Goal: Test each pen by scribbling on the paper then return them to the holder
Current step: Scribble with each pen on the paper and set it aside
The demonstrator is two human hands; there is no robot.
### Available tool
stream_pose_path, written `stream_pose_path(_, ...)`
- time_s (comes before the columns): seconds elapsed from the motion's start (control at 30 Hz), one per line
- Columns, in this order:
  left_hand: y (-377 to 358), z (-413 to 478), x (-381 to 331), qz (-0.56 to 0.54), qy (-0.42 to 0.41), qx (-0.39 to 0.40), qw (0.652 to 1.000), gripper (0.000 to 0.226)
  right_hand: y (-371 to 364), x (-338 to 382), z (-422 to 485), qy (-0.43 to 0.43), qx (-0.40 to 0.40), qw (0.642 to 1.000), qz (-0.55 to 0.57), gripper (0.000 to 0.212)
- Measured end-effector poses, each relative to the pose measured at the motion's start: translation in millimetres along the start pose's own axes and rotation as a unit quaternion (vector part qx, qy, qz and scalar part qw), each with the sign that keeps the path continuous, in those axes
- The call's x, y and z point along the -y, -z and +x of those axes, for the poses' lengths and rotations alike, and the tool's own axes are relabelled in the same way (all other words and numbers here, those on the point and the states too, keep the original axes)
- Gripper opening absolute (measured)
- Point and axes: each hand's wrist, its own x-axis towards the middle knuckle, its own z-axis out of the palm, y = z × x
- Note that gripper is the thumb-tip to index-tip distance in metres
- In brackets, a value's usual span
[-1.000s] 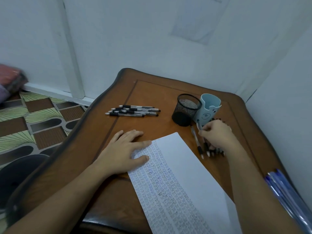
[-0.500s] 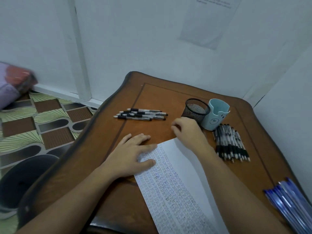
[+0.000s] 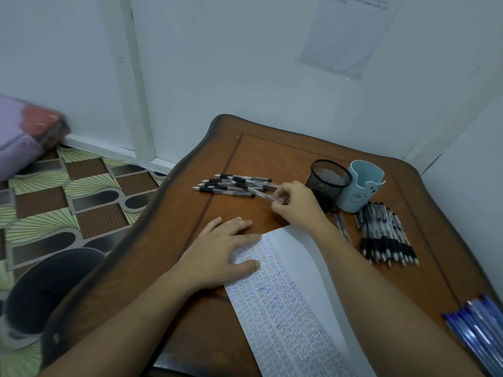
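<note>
Right hand point(image 3: 296, 206) pinched slim clear plastic black-grip pen point(image 3: 260, 194) by its tail; judged light, stiff, slick; grip section preferable. Left hand point(image 3: 220, 251) lay flat on white paper point(image 3: 302, 268).

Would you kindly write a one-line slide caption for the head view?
Right hand pinches a pen at the small pile while the left hand rests flat on the scribbled paper.
</note>
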Motion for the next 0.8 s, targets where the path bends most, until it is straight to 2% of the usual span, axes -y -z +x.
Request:
stream_pose_path(0.07,0,0,0,0.003,0.002,-0.002,1.000,0.076,9,-1,-9,-0.013,-0.038,0.991,0.129,0.012)
stream_pose_path(0.13,0,0,-2,0.003,0.006,-0.004,1.000,0.077,20,4,-18,-0.043,-0.070,0.949,0.304,0.012)
stream_pose_path(0.17,1,0,-2,0.004,0.007,-0.005,1.000,0.077,25,7,-22,-0.057,-0.084,0.915,0.390,0.011)
stream_pose_path(0.27,1,-1,-4,0.009,0.007,-0.008,1.000,0.077,35,17,-31,-0.095,-0.103,0.782,0.607,0.009)
stream_pose_path(0.3,1,-2,-5,0.009,0.006,-0.010,1.000,0.077,36,18,-34,-0.099,-0.100,0.749,0.647,0.009)
stream_pose_path(0.33,1,-2,-5,0.008,0.005,-0.012,1.000,0.077,36,20,-37,-0.097,-0.101,0.733,0.666,0.010)
stream_pose_path(0.4,1,-2,-5,0.005,0.004,-0.016,1.000,0.077,32,19,-41,-0.084,-0.104,0.734,0.666,0.016)
stream_pose_path(0.5,0,-1,-6,0.007,0.006,-0.017,1.000,0.076,25,16,-45,-0.077,-0.085,0.780,0.616,0.030)
stream_pose_path(0.57,-1,-1,-5,0.004,0.006,-0.019,1.000,0.074,23,15,-47,-0.067,-0.070,0.806,0.584,0.020)
stream_pose_path(0.63,-1,-1,-5,-0.003,0.006,-0.022,1.000,0.073,24,15,-49,-0.050,-0.070,0.805,0.587,0.010)
stream_pose_path(0.73,0,-2,-6,0.001,0.008,-0.019,1.000,0.074,26,15,-47,-0.034,-0.088,0.791,0.605,0.008)
stream_pose_path(0.8,0,-2,-6,0.005,0.009,-0.016,1.000,0.075,24,11,-45,-0.055,-0.078,0.778,0.621,0.028)
